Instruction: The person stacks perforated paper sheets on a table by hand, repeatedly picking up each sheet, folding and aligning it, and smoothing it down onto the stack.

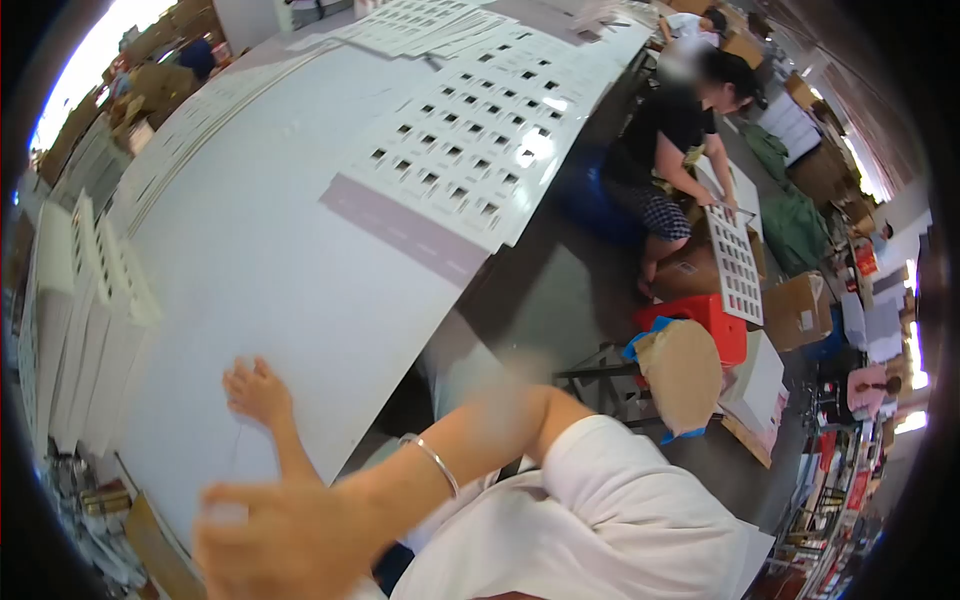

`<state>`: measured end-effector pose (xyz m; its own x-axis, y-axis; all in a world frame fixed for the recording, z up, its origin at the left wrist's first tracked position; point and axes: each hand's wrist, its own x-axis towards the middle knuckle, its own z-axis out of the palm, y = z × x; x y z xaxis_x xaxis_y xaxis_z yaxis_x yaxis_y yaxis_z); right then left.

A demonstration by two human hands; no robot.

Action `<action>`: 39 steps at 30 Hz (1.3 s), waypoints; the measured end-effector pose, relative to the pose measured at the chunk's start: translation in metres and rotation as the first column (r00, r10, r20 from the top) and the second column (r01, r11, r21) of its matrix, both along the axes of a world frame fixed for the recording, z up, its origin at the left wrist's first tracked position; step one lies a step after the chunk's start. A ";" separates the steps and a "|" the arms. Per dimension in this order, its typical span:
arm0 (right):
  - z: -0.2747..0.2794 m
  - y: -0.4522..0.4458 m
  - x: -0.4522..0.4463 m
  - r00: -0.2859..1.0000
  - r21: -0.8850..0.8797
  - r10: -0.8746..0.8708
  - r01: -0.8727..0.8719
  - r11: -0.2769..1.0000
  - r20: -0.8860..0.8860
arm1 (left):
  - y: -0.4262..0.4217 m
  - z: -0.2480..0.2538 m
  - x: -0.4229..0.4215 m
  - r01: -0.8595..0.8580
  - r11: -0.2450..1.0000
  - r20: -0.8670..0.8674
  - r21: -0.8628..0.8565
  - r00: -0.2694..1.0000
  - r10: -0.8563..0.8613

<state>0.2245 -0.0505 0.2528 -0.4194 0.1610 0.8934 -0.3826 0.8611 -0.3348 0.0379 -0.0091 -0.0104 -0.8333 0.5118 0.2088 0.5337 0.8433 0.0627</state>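
Note:
My left hand (258, 392) is over the bare white surface of the large table (290, 220), with its fingers apart and nothing in it. Whether it touches the surface is hard to tell. Closer to the camera, my right hand (280, 540) is at the bottom left, smeared by motion; its fingers and anything between them cannot be made out. A bracelet circles the right wrist. Beyond my hands, white sheets with rows of small square cutouts (470, 125) lie on the table, overlapping a grey-mauve strip (400, 228).
White panels (85, 320) stand stacked along the left side. On the right, a seated person (680, 140) handles a white cutout sheet (735, 262). Nearer are a red stool (722, 322) and a round cardboard-covered seat (680, 375). Another person (692, 25) is farther back.

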 end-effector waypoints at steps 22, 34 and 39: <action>-0.253 0.042 0.061 0.522 0.267 -0.543 0.512 0.816 0.657 | -0.041 0.007 -0.001 0.319 0.942 -0.002 0.103 0.947 -0.320; -0.254 0.039 0.058 0.529 0.277 -0.565 0.527 0.803 0.633 | -0.062 0.003 0.008 0.354 0.926 -0.034 0.131 0.935 -0.353; -0.261 0.036 0.058 0.494 0.317 -0.597 0.538 0.781 0.632 | -0.068 -0.002 0.009 0.362 0.922 -0.028 0.135 0.932 -0.362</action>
<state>0.2826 -0.0149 -0.0080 -0.7308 0.5401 0.4174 0.5031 0.8395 -0.2052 0.0470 -0.0770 -0.0124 -0.5960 0.7452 0.2992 0.8013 0.5762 0.1612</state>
